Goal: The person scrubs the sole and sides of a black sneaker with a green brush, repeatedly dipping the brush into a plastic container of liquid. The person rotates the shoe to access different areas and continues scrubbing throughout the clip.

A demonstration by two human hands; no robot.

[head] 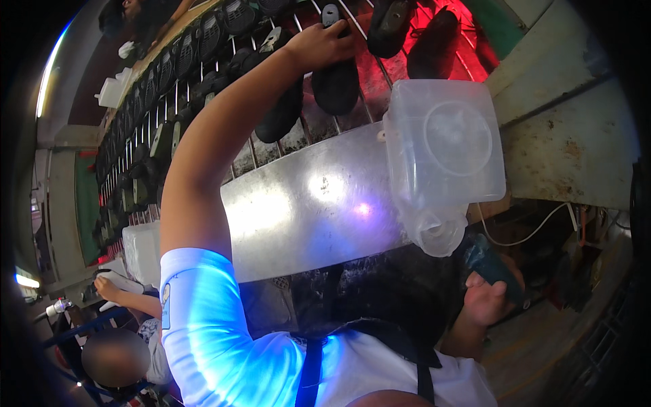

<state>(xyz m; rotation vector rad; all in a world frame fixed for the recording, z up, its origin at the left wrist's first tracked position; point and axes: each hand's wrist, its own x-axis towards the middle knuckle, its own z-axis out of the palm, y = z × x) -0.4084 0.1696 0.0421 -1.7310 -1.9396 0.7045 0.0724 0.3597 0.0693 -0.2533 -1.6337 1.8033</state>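
Note:
My left hand [321, 47] reaches across to a conveyor of metal rods and grips a black shoe [335, 89] near its heel end. A grey shoe last [331, 14] shows at the top of that shoe, just beyond my fingers. Beside it lies another black shoe [282, 114], partly behind my forearm. Low on the right, my right hand [483, 300] is closed around a dark teal object [488, 262]. Its upper end looks wrapped in plastic, and I cannot tell what it is. A translucent plastic container [445, 142] stands just above it, at the end of a metal ledge [305, 203].
More black shoes on lasts [391, 25] lie to the right under red light. Rows of dark soles [211, 35] line the conveyor's far side. A white container [142, 252] sits left of my arm. Another person's hand [106, 288] holds a white object at lower left.

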